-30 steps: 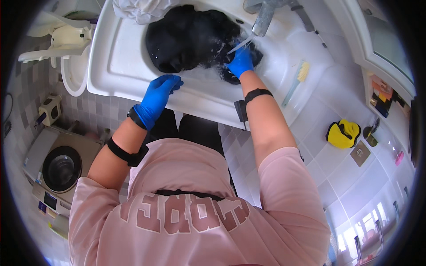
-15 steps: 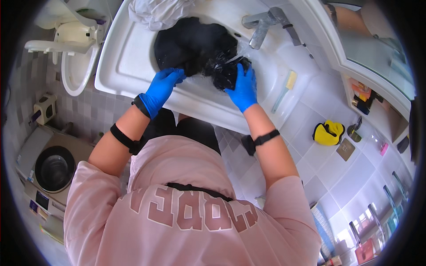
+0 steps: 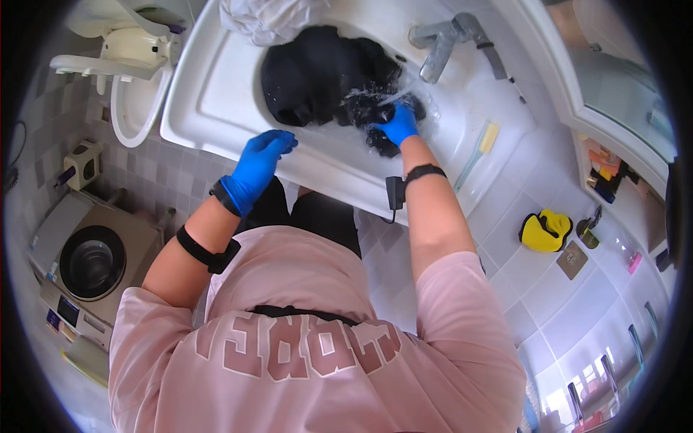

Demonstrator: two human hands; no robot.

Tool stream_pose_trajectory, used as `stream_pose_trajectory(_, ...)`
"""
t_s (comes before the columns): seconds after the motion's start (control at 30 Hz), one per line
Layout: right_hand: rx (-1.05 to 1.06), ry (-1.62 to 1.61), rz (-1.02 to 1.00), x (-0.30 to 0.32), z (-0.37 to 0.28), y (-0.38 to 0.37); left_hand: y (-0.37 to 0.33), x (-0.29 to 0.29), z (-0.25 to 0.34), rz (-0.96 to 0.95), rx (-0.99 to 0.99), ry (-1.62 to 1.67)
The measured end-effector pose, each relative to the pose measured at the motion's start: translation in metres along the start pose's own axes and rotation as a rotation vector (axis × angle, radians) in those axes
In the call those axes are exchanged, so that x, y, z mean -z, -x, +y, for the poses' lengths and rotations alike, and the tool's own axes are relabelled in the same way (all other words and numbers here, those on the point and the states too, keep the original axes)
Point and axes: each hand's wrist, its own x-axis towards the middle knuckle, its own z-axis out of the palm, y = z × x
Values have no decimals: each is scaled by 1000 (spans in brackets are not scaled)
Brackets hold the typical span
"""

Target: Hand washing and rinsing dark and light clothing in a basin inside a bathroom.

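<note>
Wet black cloth [image 3: 317,76] lies bunched in the white sink [image 3: 209,79], its right end under splashing water. My right hand [image 3: 401,125], in a blue glove, grips that wet end below the faucet [image 3: 440,54]; its fingertips are partly hidden by the cloth and splashes. Over the sink's front edge, my left hand [image 3: 267,153], also in a blue glove, is apart from the cloth. Its fingers stretch out to the right with nothing in them.
A pale cloth [image 3: 271,18] lies on the sink's far edge. To the right rests a brush [image 3: 479,150] with pale bristles. A yellow and black cloth [image 3: 545,231] hangs beside a mirror cabinet [image 3: 613,86]. A toilet [image 3: 137,101] and a washing machine [image 3: 92,263] stand at the left.
My left hand has let go of the black cloth's near edge and drawn back, its fingers straightening. My right hand has pressed further into the wet bunch, and the water splashes more.
</note>
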Motion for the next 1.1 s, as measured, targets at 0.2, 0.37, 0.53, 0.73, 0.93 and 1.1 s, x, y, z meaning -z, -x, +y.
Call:
stream_pose_trajectory(0.2,-368,-770,53,51,-30,54,13,-12,38,-56,-49,182)
stream_pose_trajectory(0.37,-439,-339,399,60,-32,96,0,-6,34,-93,-107,88)
stream_pose_trajectory(0.53,-301,-141,408,30,-19,90,-6,-6,23,-102,-72,116)
stream_pose_trajectory(0.73,-361,314,-240,22,-50,49,-2,1,2,-36,-7,105)
stream_pose_trajectory(0.93,-269,179,-54,5,-27,6,3,0,0,4,-1,-8)
stream_pose_trajectory(1.1,-229,-490,13,-9,25,9,10,-18,10,-95,-34,64)
